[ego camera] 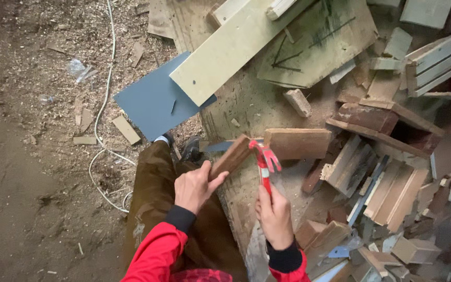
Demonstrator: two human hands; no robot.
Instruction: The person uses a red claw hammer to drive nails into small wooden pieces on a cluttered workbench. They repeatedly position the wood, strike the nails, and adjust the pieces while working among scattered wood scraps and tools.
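A: Two things in hand. Which is bigger?
B: The brown wood offcut (232,156), stiff and light, pinched at its lower end by the left hand (194,187) above the floor scraps.
A: And smaller?
B: The red claw hammer (263,156), right hand (274,215) closed round its handle, claw at the offcut's top.

Between the hands (236,196), the hammer (263,162) is red and the wood block (230,156) reddish brown. Sleeves (155,253) are red, trousers (152,193) brown. Beyond the hands lie a grey-blue sheet (150,102) and a pale yellow-green plank (230,49).
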